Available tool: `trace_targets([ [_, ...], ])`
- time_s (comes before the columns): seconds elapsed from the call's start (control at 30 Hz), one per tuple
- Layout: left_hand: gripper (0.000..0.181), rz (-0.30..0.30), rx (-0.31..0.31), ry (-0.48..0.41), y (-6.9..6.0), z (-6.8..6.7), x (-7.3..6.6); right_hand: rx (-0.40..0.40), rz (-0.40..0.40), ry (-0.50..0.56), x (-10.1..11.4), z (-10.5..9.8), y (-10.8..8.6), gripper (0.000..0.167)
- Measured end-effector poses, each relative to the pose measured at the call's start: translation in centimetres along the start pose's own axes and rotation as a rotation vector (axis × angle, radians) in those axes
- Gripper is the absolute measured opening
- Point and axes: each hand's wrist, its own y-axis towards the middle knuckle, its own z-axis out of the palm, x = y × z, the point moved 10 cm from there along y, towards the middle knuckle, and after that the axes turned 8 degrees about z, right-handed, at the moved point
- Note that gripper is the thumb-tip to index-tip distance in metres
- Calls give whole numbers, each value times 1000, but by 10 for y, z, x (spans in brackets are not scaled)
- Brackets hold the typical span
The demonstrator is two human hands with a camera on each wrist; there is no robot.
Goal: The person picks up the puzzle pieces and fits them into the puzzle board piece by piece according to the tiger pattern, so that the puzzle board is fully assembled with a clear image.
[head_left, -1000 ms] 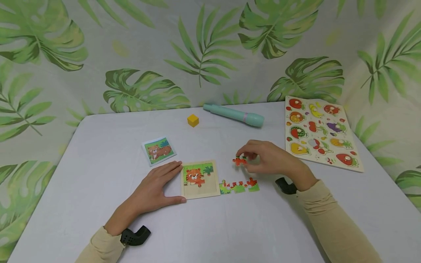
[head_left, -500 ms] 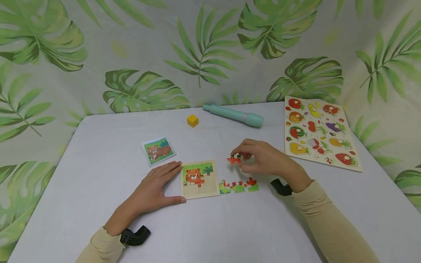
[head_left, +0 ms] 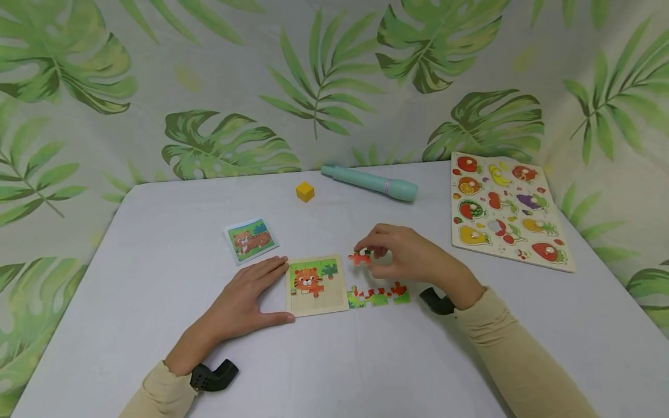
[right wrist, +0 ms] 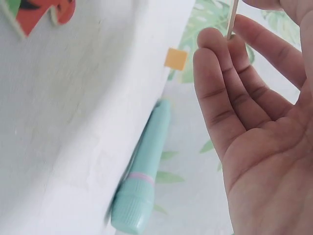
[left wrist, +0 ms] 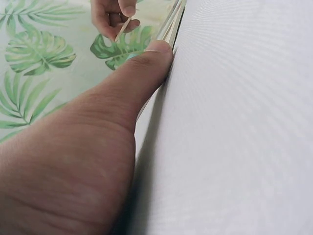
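A wooden puzzle tray (head_left: 317, 311) lies on the table, its upper part filled with tiger-face and green pieces, bare wood at lower right. My left hand (head_left: 243, 299) rests flat along the tray's left edge, thumb at the lower corner and fingertips at the upper one. Between thumb and fingers my right hand (head_left: 405, 255) pinches an orange puzzle piece (head_left: 359, 258), held above the table just right of the tray; in the right wrist view the piece (right wrist: 233, 18) shows edge-on. Below it a row of loose green and orange pieces (head_left: 379, 298) lies beside the tray's right edge.
A tiger picture card (head_left: 252, 240) lies left of the tray. Farther back are a yellow cube (head_left: 305, 191) and a teal microphone-shaped object (head_left: 370, 182). A fruit puzzle board (head_left: 509, 212) stands at the right. A leaf-patterned cloth (head_left: 334, 81) hangs behind the table.
My right hand has moved left with the orange piece, closer to the tray. The left hand has stayed at the tray's edge.
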Motion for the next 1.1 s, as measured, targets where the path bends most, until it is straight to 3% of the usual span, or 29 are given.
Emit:
trace_targets([
  [1.1, 103, 11, -4, 4, 0, 0, 0, 53, -73, -1, 28, 31, 9, 33],
])
